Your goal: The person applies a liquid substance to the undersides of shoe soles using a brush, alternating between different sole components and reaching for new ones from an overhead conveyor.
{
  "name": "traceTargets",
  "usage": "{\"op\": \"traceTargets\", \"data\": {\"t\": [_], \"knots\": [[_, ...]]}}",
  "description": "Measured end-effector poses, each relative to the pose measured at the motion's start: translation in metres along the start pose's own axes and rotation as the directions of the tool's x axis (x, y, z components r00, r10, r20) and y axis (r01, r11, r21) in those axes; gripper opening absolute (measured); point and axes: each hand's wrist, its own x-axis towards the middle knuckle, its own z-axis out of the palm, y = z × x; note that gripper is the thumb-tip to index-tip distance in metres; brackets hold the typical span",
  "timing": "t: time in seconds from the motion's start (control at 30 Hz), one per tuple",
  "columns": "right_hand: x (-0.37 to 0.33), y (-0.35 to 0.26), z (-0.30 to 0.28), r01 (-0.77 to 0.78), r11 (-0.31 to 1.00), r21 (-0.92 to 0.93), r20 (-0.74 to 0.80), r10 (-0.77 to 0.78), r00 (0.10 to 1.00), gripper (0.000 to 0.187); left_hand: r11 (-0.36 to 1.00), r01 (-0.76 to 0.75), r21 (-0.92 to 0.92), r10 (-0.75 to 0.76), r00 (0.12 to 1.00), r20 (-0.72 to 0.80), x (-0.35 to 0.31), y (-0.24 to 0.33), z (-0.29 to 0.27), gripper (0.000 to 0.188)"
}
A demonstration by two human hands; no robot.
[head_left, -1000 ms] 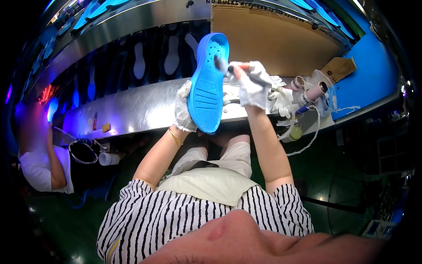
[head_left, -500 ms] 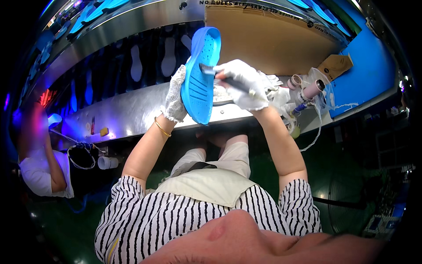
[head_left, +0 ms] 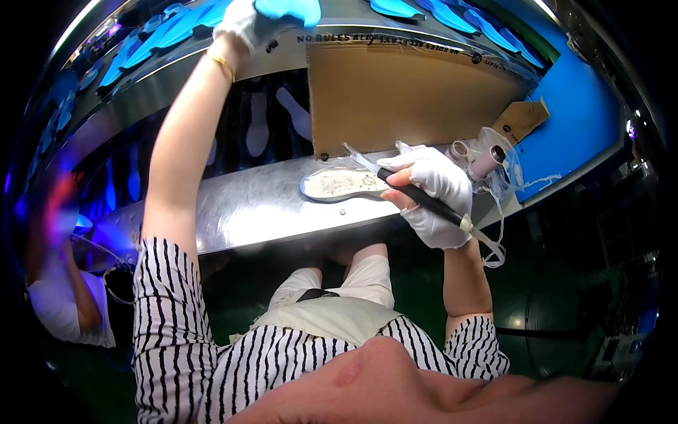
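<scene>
At the upper edge my left hand (head_left: 237, 24), in a white glove, is stretched far forward. It grips one end of a light blue shoe sole (head_left: 291, 10), which is partly cut off by the picture's edge. My right hand (head_left: 436, 192), also gloved but with bare fingertips, is closed round the black handle of a brush (head_left: 432, 203). The brush's pale bristle end points up and left, above the bench. Just below that end lies a sole-shaped piece (head_left: 339, 185) with a blue rim and a whitish, crusted surface.
Blue soles (head_left: 169, 32) line the raised metal ledge (head_left: 339, 30) ahead. Under it stand dark slots with pale insoles (head_left: 258, 124) and a cardboard sheet (head_left: 417, 99). Pink spools (head_left: 487, 161) and plastic bags sit right, beside a blue panel (head_left: 583, 106). Another person (head_left: 67, 297) works at left.
My left hand has carried the blue sole forward and left, up to the ledge. My right hand has drawn the brush off the sole and down to the right. The crusted sole-shaped piece has come into view.
</scene>
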Motion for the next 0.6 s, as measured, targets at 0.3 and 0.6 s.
{"op": "traceTargets", "data": {"t": [0.3, 0.6], "knots": [[0.021, -0.054, 0.010, -0.039, 0.999, 0.037, 0.255, 0.028, 0.966, 0.037, 0.992, 0.111, -0.068, -0.077, 0.920, 0.384, -0.027, -0.126, 0.112, 0.049], [0.025, -0.054, 0.043, -0.021, 1.000, 0.010, 0.038, 0.021, 0.999, 0.030, 0.958, 0.244, -0.147, -0.193, 0.936, 0.296, -0.049, -0.204, 0.123, 0.042]]}}
